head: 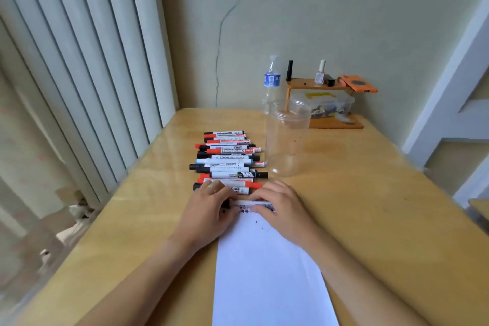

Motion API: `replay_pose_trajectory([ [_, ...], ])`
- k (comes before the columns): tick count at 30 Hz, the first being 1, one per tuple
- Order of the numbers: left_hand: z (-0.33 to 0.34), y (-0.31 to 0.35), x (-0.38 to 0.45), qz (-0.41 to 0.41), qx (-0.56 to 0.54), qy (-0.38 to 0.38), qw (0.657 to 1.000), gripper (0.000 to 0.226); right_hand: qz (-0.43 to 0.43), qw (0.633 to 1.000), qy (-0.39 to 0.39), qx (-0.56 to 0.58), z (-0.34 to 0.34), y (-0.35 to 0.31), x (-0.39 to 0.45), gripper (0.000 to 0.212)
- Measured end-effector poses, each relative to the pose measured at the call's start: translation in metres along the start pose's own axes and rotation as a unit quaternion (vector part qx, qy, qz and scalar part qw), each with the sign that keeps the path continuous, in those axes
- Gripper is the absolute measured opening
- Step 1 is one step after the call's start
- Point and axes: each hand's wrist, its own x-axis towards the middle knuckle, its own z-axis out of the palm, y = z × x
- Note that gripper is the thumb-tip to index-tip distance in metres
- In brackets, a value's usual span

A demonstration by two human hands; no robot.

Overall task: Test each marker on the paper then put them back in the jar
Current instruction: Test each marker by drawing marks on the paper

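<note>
A wooden table pushed into the corner of a pale green room

The table (370,193) has a glossy light-wood top that catches soft daylight; the back wall (344,8) is matt pale green with a thin dark crack (219,42) running down it toward the table's far edge. Along the left stands a white ribbed panel (87,61) of tall vertical slats, and a white frame (455,74) rises at the right edge. Against the wall sits a small wooden shelf (317,86), with a clear water bottle (272,82) just beside it
</note>
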Motion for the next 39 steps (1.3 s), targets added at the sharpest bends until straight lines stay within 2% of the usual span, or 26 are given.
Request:
replay_pose_trajectory([
  [6, -0.001, -0.007, 0.003, -0.001, -0.014, 0.005, 1.0, 0.025, -0.03, 0.999, 0.035, -0.013, -0.003, -0.004, -0.001, 0.016],
  [9, -0.002, -0.006, 0.003, 0.004, -0.015, 0.009, 1.0, 0.028, -0.065, 0.991, 0.05, -0.104, -0.004, -0.014, -0.001, 0.015],
  [12, -0.002, 0.001, 0.001, 0.017, -0.023, 0.009, 1.0, 0.036, -0.091, 0.981, 0.052, -0.163, -0.004, -0.026, 0.001, 0.024],
  [16, -0.002, 0.009, -0.001, 0.044, -0.05, -0.003, 0.998, 0.043, -0.14, 0.965, 0.085, -0.206, 0.007, -0.039, 0.001, 0.016],
  [22, -0.004, 0.009, -0.001, 0.054, -0.051, 0.008, 0.997, 0.041, -0.139, 0.958, 0.101, -0.23, 0.005, -0.046, -0.002, 0.021],
  [26, -0.005, 0.001, 0.0, 0.04, -0.06, 0.042, 0.996, 0.027, -0.087, 0.96, 0.081, -0.254, 0.001, -0.038, -0.004, 0.031],
  [31, -0.005, 0.0, 0.0, 0.013, -0.083, 0.035, 0.996, 0.03, 0.001, 0.978, 0.071, -0.198, -0.016, -0.028, -0.006, 0.036],
  [33, -0.006, -0.001, 0.0, 0.001, -0.119, 0.027, 0.993, 0.022, 0.019, 0.986, 0.062, -0.156, -0.02, -0.028, -0.007, 0.032],
  [35, -0.011, -0.004, 0.0, -0.029, -0.161, 0.018, 0.986, 0.005, 0.023, 0.989, 0.075, -0.124, -0.02, -0.03, -0.006, 0.024],
  [39, -0.015, 0.0, -0.003, -0.058, -0.173, -0.007, 0.983, 0.018, 0.025, 0.992, 0.125, -0.012, -0.022, -0.037, 0.0, 0.025],
])
